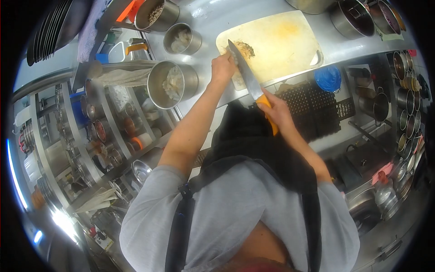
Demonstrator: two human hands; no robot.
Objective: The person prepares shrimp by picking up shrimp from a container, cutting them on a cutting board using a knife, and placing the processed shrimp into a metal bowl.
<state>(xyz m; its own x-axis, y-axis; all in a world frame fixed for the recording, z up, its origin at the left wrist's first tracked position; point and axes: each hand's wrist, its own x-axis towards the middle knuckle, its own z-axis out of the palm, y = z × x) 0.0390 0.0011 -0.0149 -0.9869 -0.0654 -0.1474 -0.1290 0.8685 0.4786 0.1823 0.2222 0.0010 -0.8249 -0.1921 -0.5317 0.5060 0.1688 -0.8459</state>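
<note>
My right hand (pixel 276 110) is wrapped around the orange handle of a large chef's knife (pixel 246 75). Its wide blade slants up and left over the near left part of a white cutting board (pixel 281 43). My left hand (pixel 222 68) is at the board's left edge, close beside the blade. Its fingers are curled over a small pale, greyish piece, partly hidden, that looks like peeled shrimp. Dark scraps (pixel 246 50) lie on the board just past the blade. Left of my left hand, a steel pot (pixel 156 90) and a smaller pot (pixel 192 45) hold pale shrimp-like pieces.
A third pot (pixel 167 17) with brownish bits stands at the far left of the steel counter (pixel 204 13). More pots (pixel 351 20) are at the back right. Below the counter are a blue round item (pixel 327 79) and a perforated dark mat (pixel 312 106). Crowded shelves (pixel 104 122) line the left.
</note>
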